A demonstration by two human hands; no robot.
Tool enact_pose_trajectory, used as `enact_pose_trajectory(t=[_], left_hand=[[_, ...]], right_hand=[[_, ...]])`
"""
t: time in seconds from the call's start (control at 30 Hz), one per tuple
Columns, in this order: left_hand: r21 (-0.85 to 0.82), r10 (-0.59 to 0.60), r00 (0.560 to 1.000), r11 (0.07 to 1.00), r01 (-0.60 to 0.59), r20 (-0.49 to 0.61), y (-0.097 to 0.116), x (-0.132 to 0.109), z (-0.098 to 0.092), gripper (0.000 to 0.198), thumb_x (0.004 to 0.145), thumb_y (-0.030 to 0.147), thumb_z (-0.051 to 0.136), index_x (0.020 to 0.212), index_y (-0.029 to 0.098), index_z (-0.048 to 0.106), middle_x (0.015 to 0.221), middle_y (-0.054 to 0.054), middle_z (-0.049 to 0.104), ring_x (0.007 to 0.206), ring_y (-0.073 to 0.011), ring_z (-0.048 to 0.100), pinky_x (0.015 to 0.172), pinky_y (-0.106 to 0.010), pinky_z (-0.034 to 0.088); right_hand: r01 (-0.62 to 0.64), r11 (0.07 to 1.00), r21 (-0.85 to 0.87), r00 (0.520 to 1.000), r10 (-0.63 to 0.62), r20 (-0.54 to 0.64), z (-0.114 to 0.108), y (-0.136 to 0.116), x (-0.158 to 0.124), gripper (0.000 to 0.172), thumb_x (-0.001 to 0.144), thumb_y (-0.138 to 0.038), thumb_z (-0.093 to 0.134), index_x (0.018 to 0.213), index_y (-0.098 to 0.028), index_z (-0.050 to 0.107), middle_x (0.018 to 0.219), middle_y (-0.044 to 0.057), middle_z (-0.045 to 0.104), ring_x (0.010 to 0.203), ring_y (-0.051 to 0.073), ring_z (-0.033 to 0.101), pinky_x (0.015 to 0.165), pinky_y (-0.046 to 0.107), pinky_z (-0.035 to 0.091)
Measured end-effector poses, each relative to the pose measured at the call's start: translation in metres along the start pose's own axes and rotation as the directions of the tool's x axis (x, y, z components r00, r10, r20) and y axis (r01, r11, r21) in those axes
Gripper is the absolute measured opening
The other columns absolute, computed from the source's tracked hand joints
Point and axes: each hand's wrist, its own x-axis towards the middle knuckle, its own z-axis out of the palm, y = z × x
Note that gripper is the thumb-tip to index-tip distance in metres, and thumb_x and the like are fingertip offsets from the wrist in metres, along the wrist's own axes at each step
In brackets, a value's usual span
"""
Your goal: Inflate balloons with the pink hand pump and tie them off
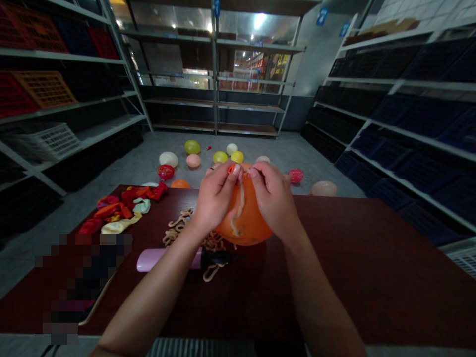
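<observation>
An inflated orange balloon (250, 213) is held above the dark table, between my two hands. My left hand (215, 191) pinches the balloon's neck, and its orange mouth (231, 169) sticks out by the thumb. A beige string (240, 213) hangs down in front of the balloon from the fingers. Close beside it, my right hand (269, 191) is closed in a pinch on a stretch of the string at the neck. Under my left forearm lies a balloon pump (152, 260) with a lilac body and black nozzle. More beige strings (178, 229) are heaped behind the pump.
Uninflated balloons (117, 208) lie piled at the table's (357, 267) far left corner. A blurred-out dark object (96, 272) is at the left. Several inflated balloons (168, 159) rest on the floor beyond. Shelves with crates (44, 89) stand along both sides.
</observation>
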Motion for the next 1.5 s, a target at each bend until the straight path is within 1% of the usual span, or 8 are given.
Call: enact_pose_trajectory(t=[0.3,0.5,0.77,0.87,1.03,1.1,1.23,1.5], left_hand=[[-0.091,-0.102,0.995,0.991,0.102,0.007,0.002,0.003,-0.004,0.031,0.106,0.035,0.043,0.081,0.02,0.054,0.081,-0.004,0.059,0.08,-0.0174,0.055,0.076,-0.032,0.045],[-0.323,-0.189,0.982,0.928,0.186,0.023,0.001,0.008,-0.005,0.034,0.105,0.035,0.046,0.075,0.02,0.054,0.076,-0.002,0.057,0.077,-0.0162,0.057,0.078,-0.031,0.048],[-0.568,-0.346,0.935,0.756,0.326,0.075,0.005,0.014,-0.01,0.034,0.104,0.038,0.043,0.074,0.021,0.042,0.076,-0.004,0.048,0.071,-0.0157,0.05,0.069,-0.029,0.048],[-0.473,-0.28,0.957,0.836,0.28,0.072,0.003,0.01,-0.009,0.033,0.103,0.038,0.043,0.075,0.021,0.043,0.074,-0.002,0.044,0.067,-0.0158,0.045,0.066,-0.029,0.043],[0.009,-0.044,0.983,0.999,0.043,0.179,0.011,0.002,-0.009,0.022,0.105,0.033,0.041,0.092,0.021,0.054,0.093,-0.005,0.062,0.092,-0.0211,0.055,0.086,-0.036,0.039],[0.174,0.012,0.972,0.983,-0.054,0.236,0.015,0.0,-0.008,0.014,0.103,0.024,0.042,0.104,0.02,0.055,0.104,-0.007,0.064,0.099,-0.023,0.055,0.089,-0.038,0.037],[0.338,0.079,0.968,0.928,-0.159,0.238,0.013,-0.001,-0.003,0.032,0.097,0.015,0.045,0.129,0.016,0.047,0.117,-0.013,0.063,0.103,-0.026,0.053,0.089,-0.039,0.036],[0.441,0.192,0.973,0.868,-0.228,0.125,-0.004,-0.001,-0.005,0.016,0.105,0.028,0.045,0.1,0.018,0.056,0.094,-0.01,0.068,0.089,-0.0248,0.056,0.082,-0.039,0.038]], right_hand=[[-0.051,0.99,-0.128,0.978,0.076,0.194,-0.006,-0.011,-0.011,0.021,0.084,-0.037,0.068,0.097,-0.022,0.064,0.088,0.006,0.068,0.075,0.019,0.058,0.069,0.032,0.039],[0.067,0.969,-0.237,0.984,-0.026,0.174,0.004,-0.007,-0.009,0.017,0.095,-0.03,0.054,0.087,-0.021,0.065,0.079,0.007,0.062,0.078,0.02,0.054,0.071,0.033,0.036],[-0.054,0.99,0.13,0.949,0.011,0.315,-0.008,0.001,0.001,0.018,0.092,-0.031,0.053,0.079,-0.02,0.06,0.076,0.001,0.058,0.071,0.015,0.051,0.066,0.03,0.036],[-0.163,0.942,0.293,0.927,0.044,0.374,-0.012,0.007,0.005,0.019,0.087,-0.036,0.056,0.078,-0.021,0.062,0.075,0.0,0.059,0.071,0.014,0.051,0.065,0.029,0.038],[-0.345,0.825,0.447,0.917,0.195,0.348,-0.014,0.014,0.008,0.017,0.08,-0.038,0.061,0.073,-0.022,0.064,0.075,0.0,0.06,0.073,0.015,0.054,0.066,0.028,0.043],[-0.363,0.812,0.458,0.92,0.236,0.312,-0.014,0.018,0.009,0.017,0.078,-0.038,0.062,0.07,-0.023,0.063,0.074,0.0,0.06,0.073,0.015,0.055,0.067,0.028,0.045],[-0.384,0.799,0.463,0.915,0.263,0.305,-0.016,0.021,0.011,0.018,0.077,-0.041,0.065,0.073,-0.023,0.066,0.079,0.002,0.065,0.078,0.016,0.059,0.073,0.03,0.049],[-0.381,0.758,0.529,0.899,0.169,0.405,-0.017,0.027,0.008,0.02,0.083,-0.042,0.066,0.078,-0.023,0.07,0.083,0.002,0.067,0.083,0.016,0.061,0.079,0.031,0.05]])
